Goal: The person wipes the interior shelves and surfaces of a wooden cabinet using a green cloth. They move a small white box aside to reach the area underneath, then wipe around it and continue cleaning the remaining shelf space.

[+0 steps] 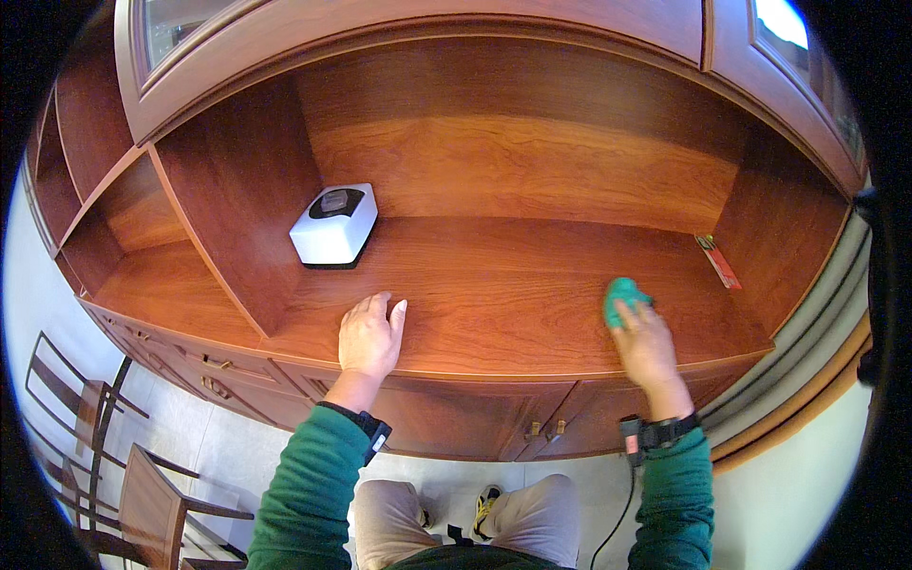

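My right hand (645, 342) is on a green cloth (622, 299), pressed against the wooden shelf surface (499, 306) of a cabinet, towards its right side; hand and cloth are slightly blurred. Near the shelf's front edge at the left, my left hand (370, 335) rests palm down with nothing in it, the thumb held apart from the fingers. Behind it stands a white box-shaped device (333, 231) with a dark oval top, close to the left partition. A flat red and white packet (718, 262) lies by the right side wall.
Glass-panelled doors (427, 25) overhang the niche. Below the shelf are cabinet doors with brass-coloured handles (559, 427). Wooden chairs (153, 499) stand at the lower left, and grey and orange curtains (791, 399) hang at the right. A black cable (620, 520) runs down from my right wrist.
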Demonstrator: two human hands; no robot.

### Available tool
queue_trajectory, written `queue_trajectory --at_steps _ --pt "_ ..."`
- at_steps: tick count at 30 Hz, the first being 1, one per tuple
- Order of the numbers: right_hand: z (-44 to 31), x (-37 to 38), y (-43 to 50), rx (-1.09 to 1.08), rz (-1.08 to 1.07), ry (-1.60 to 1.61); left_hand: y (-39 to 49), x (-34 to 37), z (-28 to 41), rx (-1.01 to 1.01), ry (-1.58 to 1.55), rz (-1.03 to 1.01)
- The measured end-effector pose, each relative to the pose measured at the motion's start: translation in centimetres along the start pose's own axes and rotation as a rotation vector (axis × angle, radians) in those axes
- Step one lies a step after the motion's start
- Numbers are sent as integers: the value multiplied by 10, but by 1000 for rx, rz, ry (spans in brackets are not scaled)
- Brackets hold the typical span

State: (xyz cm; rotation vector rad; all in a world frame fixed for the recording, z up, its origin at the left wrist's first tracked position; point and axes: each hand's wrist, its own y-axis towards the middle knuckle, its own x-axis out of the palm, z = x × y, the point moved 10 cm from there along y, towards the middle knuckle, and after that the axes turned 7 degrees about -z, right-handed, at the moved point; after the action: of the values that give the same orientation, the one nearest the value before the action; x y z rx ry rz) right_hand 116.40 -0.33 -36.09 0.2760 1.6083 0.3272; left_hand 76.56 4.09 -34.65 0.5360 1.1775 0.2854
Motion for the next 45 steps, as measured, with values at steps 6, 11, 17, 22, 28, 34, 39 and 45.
queue_trajectory --at_steps 6,11,17,22,28,34,39,45 --pt "151 -11 -28 464 -11 -172 0 1 1 -1 22 -6" --pt "136 -18 -36 361 122 -122 0 3 1 5 15 -19" --pt "31 -29 -48 161 280 -4 0 4 2 1 35 -34" --pt "-72 -30 -46 -12 264 147 0 3 3 10 47 -36" --pt "-175 -23 -32 -238 220 308 0 3 2 6 38 -37" --pt "-251 -17 -31 -459 221 436 1 5 -2 -21 26 -47" --pt "-250 -22 -41 -524 225 548 2 7 -6 -44 -3 -69" --pt "-176 -29 -59 -380 221 424 1 6 -7 -40 -10 -57"
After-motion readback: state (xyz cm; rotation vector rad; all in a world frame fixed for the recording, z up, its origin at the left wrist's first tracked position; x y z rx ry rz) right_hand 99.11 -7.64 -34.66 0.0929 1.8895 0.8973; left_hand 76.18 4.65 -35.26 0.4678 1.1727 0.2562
